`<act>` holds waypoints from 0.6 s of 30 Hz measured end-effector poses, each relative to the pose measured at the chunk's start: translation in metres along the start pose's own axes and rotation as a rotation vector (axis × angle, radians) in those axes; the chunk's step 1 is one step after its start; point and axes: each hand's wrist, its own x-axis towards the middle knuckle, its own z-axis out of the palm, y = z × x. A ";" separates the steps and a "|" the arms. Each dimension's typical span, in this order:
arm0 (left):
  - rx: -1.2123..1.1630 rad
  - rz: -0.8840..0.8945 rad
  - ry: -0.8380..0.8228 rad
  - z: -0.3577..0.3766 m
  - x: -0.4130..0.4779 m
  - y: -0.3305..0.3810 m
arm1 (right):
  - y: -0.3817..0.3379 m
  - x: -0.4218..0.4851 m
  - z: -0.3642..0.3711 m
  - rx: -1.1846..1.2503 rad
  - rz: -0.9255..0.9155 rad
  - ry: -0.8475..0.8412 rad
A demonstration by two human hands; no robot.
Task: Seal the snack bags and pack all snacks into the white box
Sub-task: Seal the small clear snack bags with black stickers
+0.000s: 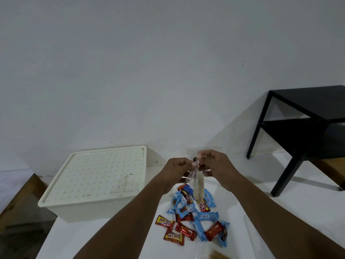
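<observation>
Snack bag hangs upright, neck pinched by both hands' fingers.

From where I stand, the loose snacks make one pile. I count about eight red wrappers and about seven blue wrappers. They overlap, so either number could be off by one.

There are two clear bags. The held bag is at twelve o'clock of the pile, and the second bag is at six o'clock, only partly in sight.

Two hands are on the held bag: the left hand and the right hand.

One white box with one lid sits at ten o'clock. One black table stands at two o'clock.
</observation>
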 end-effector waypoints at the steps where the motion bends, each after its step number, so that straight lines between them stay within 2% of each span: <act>1: 0.012 0.005 0.013 0.001 0.001 -0.002 | 0.002 0.001 0.000 0.019 0.008 0.018; 9: 0.020 0.023 0.081 0.009 0.004 -0.004 | 0.010 0.007 -0.001 0.108 0.013 0.054; 13: 0.017 0.034 0.096 0.007 0.006 -0.002 | 0.005 0.011 -0.003 0.018 -0.006 0.047; 15: 0.032 0.024 0.084 0.003 0.007 -0.003 | -0.001 0.012 -0.005 -0.032 -0.001 0.000; 18: 0.088 0.008 0.056 -0.003 0.008 0.001 | -0.016 0.013 -0.013 -0.095 0.026 -0.167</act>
